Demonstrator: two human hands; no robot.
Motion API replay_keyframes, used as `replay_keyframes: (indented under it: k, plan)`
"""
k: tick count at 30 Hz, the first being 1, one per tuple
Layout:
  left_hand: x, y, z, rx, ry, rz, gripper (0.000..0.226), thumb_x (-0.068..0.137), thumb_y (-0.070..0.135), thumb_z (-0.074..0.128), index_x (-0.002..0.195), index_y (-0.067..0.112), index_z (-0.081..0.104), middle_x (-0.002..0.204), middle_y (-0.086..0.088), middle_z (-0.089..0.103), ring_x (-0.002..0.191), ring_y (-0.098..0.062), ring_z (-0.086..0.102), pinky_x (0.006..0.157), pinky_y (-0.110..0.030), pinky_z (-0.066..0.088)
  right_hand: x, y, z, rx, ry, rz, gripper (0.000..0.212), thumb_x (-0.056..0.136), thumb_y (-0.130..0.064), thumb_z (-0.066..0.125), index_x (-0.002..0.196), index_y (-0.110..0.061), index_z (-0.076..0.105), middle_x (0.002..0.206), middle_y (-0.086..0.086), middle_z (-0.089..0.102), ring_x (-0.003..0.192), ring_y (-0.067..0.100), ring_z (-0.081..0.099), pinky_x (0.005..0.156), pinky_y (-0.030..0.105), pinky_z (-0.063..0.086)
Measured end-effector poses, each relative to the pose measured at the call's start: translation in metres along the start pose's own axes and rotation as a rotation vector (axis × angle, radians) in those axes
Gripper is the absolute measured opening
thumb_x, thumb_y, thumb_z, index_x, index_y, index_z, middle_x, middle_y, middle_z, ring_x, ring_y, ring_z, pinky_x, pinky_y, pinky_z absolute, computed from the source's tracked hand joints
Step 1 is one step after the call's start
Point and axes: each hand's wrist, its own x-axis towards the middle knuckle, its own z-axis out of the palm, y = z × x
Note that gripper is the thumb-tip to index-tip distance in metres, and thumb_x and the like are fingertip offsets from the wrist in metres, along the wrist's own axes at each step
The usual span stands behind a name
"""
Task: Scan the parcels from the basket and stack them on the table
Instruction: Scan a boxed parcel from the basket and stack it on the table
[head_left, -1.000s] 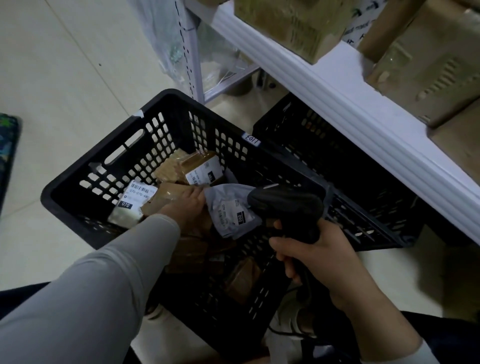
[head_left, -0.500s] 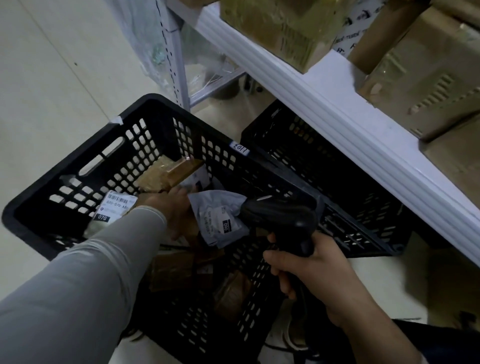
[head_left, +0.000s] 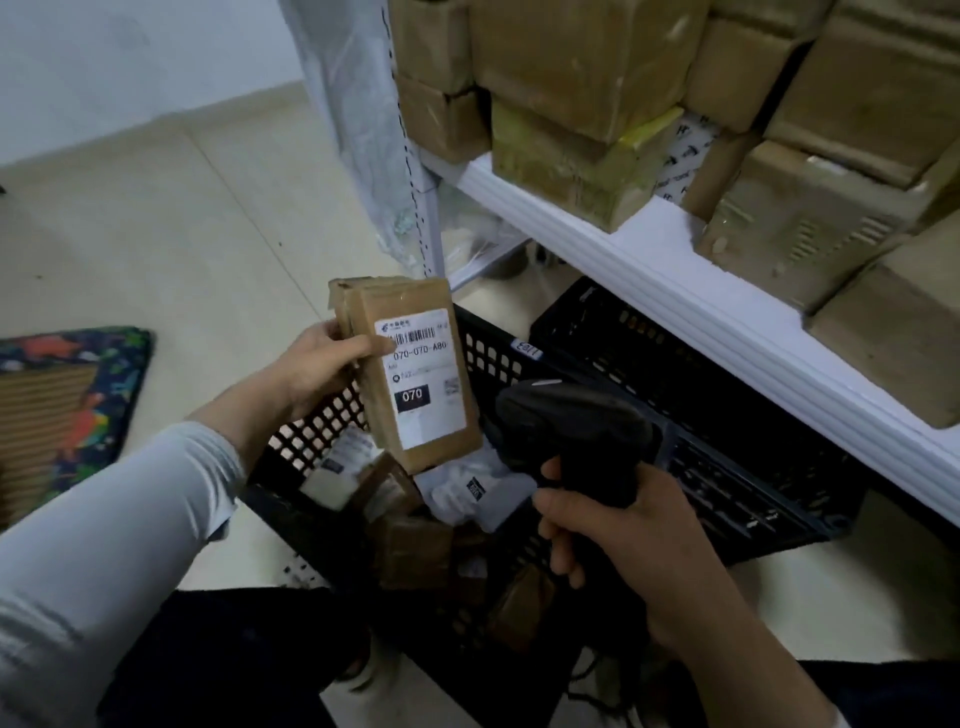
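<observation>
My left hand (head_left: 317, 366) grips a brown cardboard parcel (head_left: 363, 322) by its left edge, thumb across the white label that reads 070. It is lifted above the black plastic basket (head_left: 311, 441) with the label facing me. My right hand (head_left: 618, 540) grips a black handheld scanner (head_left: 576, 431), whose head sits just right of the parcel's lower corner. Several more brown parcels (head_left: 415, 551) and a grey mailer bag (head_left: 467, 493) lie in the basket below.
A second black basket (head_left: 727, 452) stands to the right, under a white shelf (head_left: 649, 270) stacked with several cardboard boxes (head_left: 571, 67). A colourful mat (head_left: 67, 395) lies on the tiled floor at the left. My dark trousers fill the bottom edge.
My left hand has pulled the labelled parcel out of the basket and raised it, label up. The view has tilted upward toward the shelf. The scanner hand stayed near the basket.
</observation>
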Motion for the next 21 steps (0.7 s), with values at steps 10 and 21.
replay_keyframes:
  k: [10, 21]
  plan:
    - [-0.056, 0.065, 0.028, -0.084, -0.026, 0.090, 0.076, 0.043, 0.039, 0.083, 0.111, 0.014, 0.062, 0.109, -0.005, 0.071, 0.110, -0.025, 0.062, 0.103, -0.046, 0.044, -0.069, -0.025, -0.008, -0.066, 0.035, -0.199, 0.014, 0.078, -0.015, 0.072, 0.084, -0.007, 0.062, 0.063, 0.016, 0.066, 0.050, 0.026, 0.058, 0.050, 0.032, 0.047]
    - [-0.077, 0.096, 0.056, 0.008, -0.084, 0.179, 0.045, 0.072, 0.022, 0.078, 0.113, 0.016, 0.060, 0.095, 0.004, 0.073, 0.088, -0.009, 0.066, 0.068, -0.021, 0.048, -0.101, -0.040, -0.030, -0.104, 0.107, -0.281, 0.018, 0.081, -0.017, 0.072, 0.085, -0.003, 0.062, 0.062, 0.018, 0.065, 0.051, 0.029, 0.056, 0.048, 0.028, 0.048]
